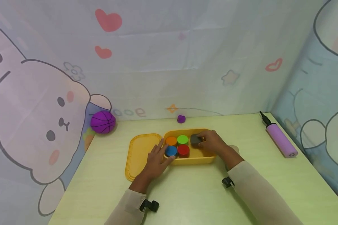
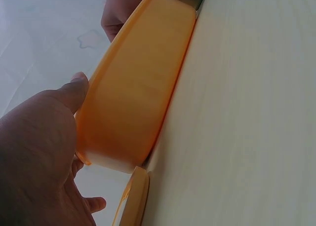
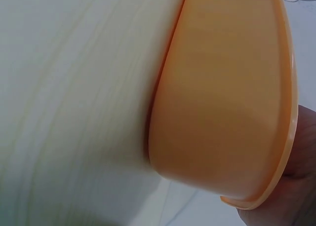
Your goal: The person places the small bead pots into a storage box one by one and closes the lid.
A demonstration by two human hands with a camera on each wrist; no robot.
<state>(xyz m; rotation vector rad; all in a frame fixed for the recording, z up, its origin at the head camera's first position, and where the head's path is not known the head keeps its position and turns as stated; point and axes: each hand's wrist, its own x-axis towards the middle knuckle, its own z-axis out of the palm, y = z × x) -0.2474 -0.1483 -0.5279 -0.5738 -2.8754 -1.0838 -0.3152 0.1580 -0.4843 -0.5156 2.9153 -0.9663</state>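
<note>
A yellow plastic box [image 1: 198,161] stands on the table with its top uncovered. Round pieces sit in its left part: orange [image 1: 171,141], green [image 1: 182,140], blue [image 1: 171,151] and red [image 1: 183,151]. My right hand [image 1: 213,143] reaches into the right part and grips a dark grey block [image 1: 195,141]; its exact kind is unclear. Over the box's left end lies my left hand [image 1: 155,161], fingers extended, with the thumb touching the rim in the left wrist view. The box's wall hides most of the right hand [image 3: 301,171] in the right wrist view.
A flat yellow lid [image 1: 139,156] lies left of the box. Behind stand a purple ball [image 1: 103,122] and a small purple object [image 1: 181,119]. A purple hand pump [image 1: 281,139] lies at the right edge. Under the right forearm, a greyish item [image 1: 234,148] is mostly hidden.
</note>
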